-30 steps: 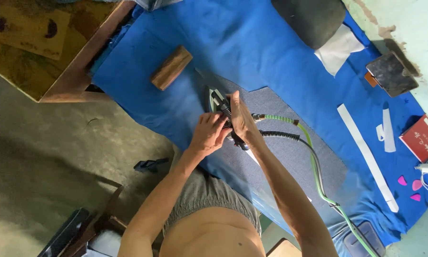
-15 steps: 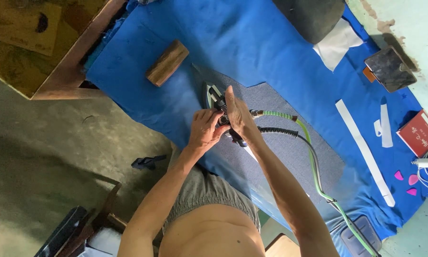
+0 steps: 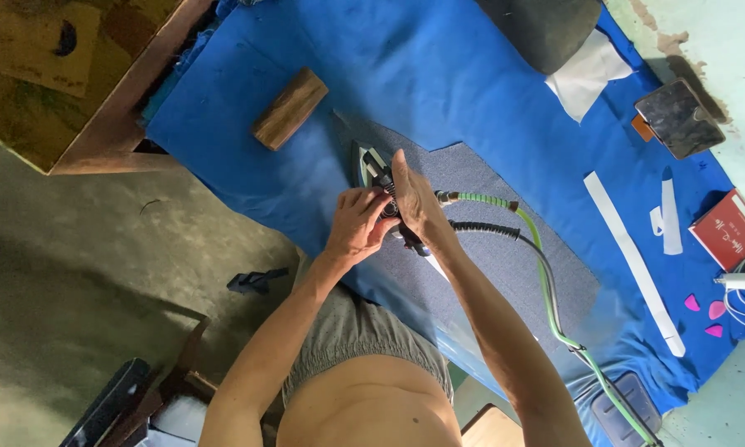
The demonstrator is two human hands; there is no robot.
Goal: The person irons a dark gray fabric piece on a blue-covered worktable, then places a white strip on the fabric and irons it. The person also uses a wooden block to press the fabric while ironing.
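Observation:
A steam iron [image 3: 371, 168] rests on a grey piece of fabric [image 3: 505, 248] spread over the blue-covered table [image 3: 439, 74]. My right hand [image 3: 414, 199] lies flat over the iron's handle, fingers stretched toward its tip. My left hand [image 3: 358, 223] presses against the iron's rear, fingertips on a dark dial or knob there. A green hose [image 3: 546, 273] and a black cable [image 3: 492, 232] run from the iron's back toward the lower right.
A wooden block [image 3: 290, 108] lies on the blue cloth upper left. A white strip [image 3: 633, 261], a small red box [image 3: 730, 230], pink chalk pieces [image 3: 704, 308], a dark pad [image 3: 546, 25] and a white cloth [image 3: 588, 73] sit to the right. A wooden frame [image 3: 132, 99] borders the table's left end.
Both hands and the iron stay in nearly the same place on the grey fabric. My left fingers have shifted slightly at the iron's rear.

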